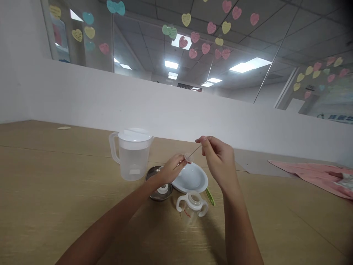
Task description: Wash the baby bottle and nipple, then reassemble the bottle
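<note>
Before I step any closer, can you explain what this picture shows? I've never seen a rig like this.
There is no robot here: a person works with two bare hands, and the single picture comes from a camera worn on their head, looking forward and down.

The left hand pinches a small translucent round piece. The right hand pinches a thin strand that reaches toward it.

On the table are a lidded pitcher, a metal dish with a white round part in it, a white bowl, something with a green handle and a clear two-handled cup. A pink cloth lies far to the right.
</note>
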Motion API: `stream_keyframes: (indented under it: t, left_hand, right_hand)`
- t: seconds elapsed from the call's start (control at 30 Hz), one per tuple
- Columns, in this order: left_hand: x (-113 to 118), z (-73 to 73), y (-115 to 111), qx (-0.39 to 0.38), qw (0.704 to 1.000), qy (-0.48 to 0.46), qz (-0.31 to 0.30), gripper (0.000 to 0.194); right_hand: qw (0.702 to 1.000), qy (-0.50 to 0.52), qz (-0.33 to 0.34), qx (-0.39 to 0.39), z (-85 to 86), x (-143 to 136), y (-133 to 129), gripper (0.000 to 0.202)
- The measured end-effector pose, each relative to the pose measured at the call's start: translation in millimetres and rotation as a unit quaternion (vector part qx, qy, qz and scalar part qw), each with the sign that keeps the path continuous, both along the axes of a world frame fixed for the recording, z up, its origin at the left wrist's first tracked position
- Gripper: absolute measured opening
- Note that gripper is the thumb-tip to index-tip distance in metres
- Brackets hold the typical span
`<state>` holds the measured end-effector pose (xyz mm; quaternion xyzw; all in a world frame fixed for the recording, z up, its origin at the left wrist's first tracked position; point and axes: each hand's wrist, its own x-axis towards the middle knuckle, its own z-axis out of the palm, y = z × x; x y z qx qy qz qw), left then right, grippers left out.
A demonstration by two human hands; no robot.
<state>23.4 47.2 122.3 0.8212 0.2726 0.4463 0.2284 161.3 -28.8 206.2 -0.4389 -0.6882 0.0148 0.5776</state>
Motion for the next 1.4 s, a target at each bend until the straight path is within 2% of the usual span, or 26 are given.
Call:
stream_keyframes:
  t: [0.1,0.27,0.5,0.63,0.73,0.83,1.03,1.17,1.4]
  left_hand:
    - [1.6,-0.4,-1.9,0.004,1.000,0.009,-0.009,0.029]
    - [-4.6,5.1,-3.3,-0.003,1.000,0.002,-0.004,0.029]
    - [-19.3,32.9,-16.7,0.023,0.998,-0.053,0.012,0.029]
    - [-21.0,37.4,-23.5,0.001,0.998,-0.055,0.014,0.027]
    - [-19.8,35.0,-22.6,-0.025,0.998,-0.055,0.008,0.028]
    - [-17.2,32.1,-18.6,-0.040,0.997,-0.059,-0.013,0.028]
    - [-11.4,30.6,-16.7,-0.009,1.000,-0.013,-0.026,0.034]
    - [-8.1,33.1,-22.9,0.064,0.998,-0.009,-0.004,0.032]
    - [-6.4,36.2,-26.2,0.068,0.997,-0.010,-0.021,0.030]
  right_hand:
    - [1.000,0.006,0.006,0.011,1.4,-3.0,-8.6,0.036]
    - [0.999,0.020,0.027,-0.041,-3.2,-2.6,-0.7,0.039]
    - [0.968,0.130,0.164,-0.139,-4.6,9.2,12.8,0.048]
    - [0.962,0.125,0.188,-0.154,-12.1,0.7,26.2,0.051]
    - [0.975,0.104,0.160,-0.118,-17.3,-7.2,34.1,0.048]
    - [0.992,0.064,0.085,-0.068,-17.8,-10.5,33.7,0.042]
    - [0.999,-0.008,-0.030,0.042,-5.1,-10.6,-0.6,0.039]
    - [0.990,0.033,-0.076,0.115,3.0,-5.8,-30.3,0.039]
    - [0.955,0.152,-0.138,0.213,7.8,2.1,-47.8,0.034]
